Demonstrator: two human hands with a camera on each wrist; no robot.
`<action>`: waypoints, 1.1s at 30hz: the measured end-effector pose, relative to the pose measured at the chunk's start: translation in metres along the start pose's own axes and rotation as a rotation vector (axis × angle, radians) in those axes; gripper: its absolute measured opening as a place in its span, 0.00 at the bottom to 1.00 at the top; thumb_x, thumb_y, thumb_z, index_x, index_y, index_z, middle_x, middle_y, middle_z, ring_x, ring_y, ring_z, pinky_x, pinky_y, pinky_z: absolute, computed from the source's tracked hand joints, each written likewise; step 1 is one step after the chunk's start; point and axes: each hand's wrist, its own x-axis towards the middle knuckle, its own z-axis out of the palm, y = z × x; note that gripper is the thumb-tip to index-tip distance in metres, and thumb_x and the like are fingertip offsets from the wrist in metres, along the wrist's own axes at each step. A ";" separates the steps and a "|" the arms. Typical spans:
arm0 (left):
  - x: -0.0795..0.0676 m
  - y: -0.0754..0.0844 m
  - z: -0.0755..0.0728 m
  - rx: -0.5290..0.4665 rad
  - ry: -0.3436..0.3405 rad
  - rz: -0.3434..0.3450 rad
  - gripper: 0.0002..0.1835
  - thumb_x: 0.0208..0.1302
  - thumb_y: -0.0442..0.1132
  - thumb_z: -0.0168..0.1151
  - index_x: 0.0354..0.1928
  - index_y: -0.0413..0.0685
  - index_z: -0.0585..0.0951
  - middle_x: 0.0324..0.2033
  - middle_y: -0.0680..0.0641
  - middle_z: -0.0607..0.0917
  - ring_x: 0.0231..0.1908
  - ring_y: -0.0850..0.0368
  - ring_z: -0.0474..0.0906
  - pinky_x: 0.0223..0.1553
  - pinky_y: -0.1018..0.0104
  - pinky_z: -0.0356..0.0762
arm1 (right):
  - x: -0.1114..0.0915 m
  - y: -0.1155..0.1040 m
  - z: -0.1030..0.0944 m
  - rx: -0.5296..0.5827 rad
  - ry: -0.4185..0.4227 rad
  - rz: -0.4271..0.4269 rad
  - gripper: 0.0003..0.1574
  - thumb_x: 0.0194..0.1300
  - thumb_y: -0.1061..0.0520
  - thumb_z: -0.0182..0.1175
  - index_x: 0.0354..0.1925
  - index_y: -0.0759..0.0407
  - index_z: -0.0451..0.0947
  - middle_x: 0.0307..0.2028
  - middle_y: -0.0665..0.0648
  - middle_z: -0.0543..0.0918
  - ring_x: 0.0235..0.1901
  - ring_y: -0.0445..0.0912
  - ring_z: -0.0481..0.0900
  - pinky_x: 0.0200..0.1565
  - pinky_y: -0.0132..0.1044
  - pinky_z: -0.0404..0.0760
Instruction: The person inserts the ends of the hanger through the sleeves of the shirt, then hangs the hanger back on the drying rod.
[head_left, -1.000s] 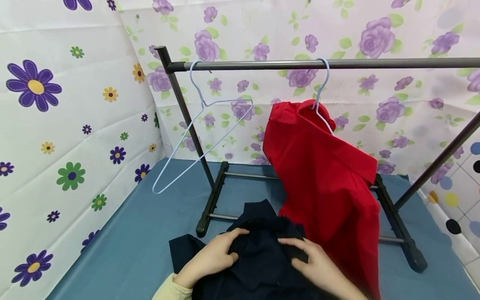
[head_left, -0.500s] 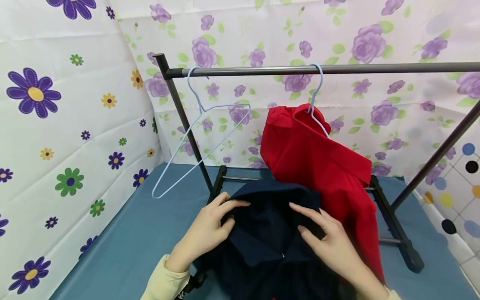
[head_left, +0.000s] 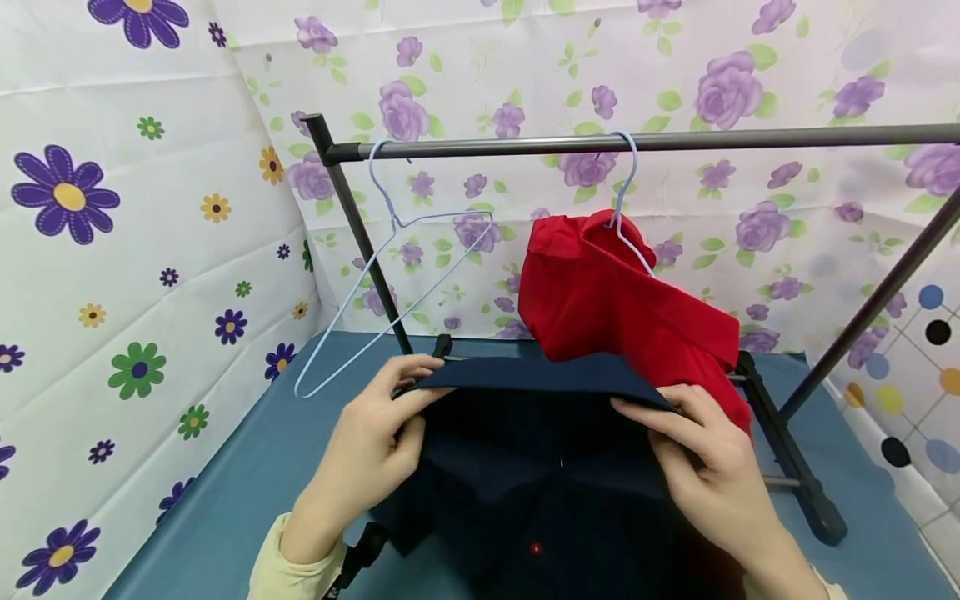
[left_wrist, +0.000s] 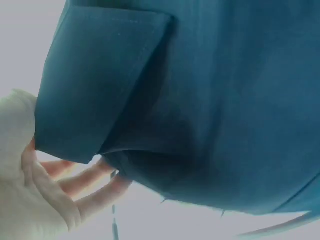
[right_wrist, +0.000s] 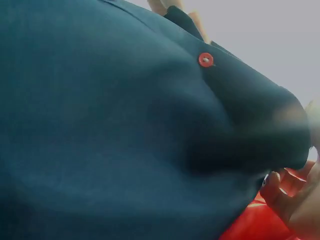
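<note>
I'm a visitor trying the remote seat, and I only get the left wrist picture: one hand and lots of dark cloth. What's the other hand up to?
Observer: In the head view, the right hand holds the other side of the dark shirt's collar.
Visitor: Oh! Anything bright on that shirt's front?
Observer: Yes, a red button.
Visitor: And what's beyond it?
Observer: A red shirt, hanging from a pale blue hanger on a dark rail.
</note>
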 end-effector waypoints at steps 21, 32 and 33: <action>-0.010 0.004 -0.021 0.068 0.114 0.031 0.24 0.58 0.18 0.54 0.46 0.48 0.89 0.48 0.50 0.85 0.24 0.66 0.67 0.22 0.79 0.56 | 0.009 -0.009 0.000 0.036 0.083 -0.117 0.23 0.61 0.77 0.53 0.44 0.62 0.89 0.48 0.63 0.81 0.44 0.46 0.73 0.43 0.28 0.70; -0.017 0.002 0.007 0.019 -0.080 -0.088 0.39 0.63 0.20 0.47 0.67 0.68 0.76 0.48 0.60 0.80 0.20 0.67 0.57 0.22 0.73 0.60 | 0.006 -0.006 0.026 0.031 -0.133 0.044 0.35 0.60 0.80 0.53 0.56 0.53 0.85 0.53 0.54 0.79 0.44 0.42 0.73 0.36 0.26 0.76; -0.018 0.002 0.009 0.018 -0.098 -0.102 0.39 0.63 0.20 0.46 0.68 0.70 0.75 0.47 0.60 0.80 0.19 0.67 0.53 0.21 0.73 0.58 | 0.006 -0.006 0.028 0.035 -0.142 0.050 0.34 0.61 0.80 0.53 0.56 0.53 0.85 0.54 0.54 0.78 0.44 0.41 0.73 0.35 0.26 0.76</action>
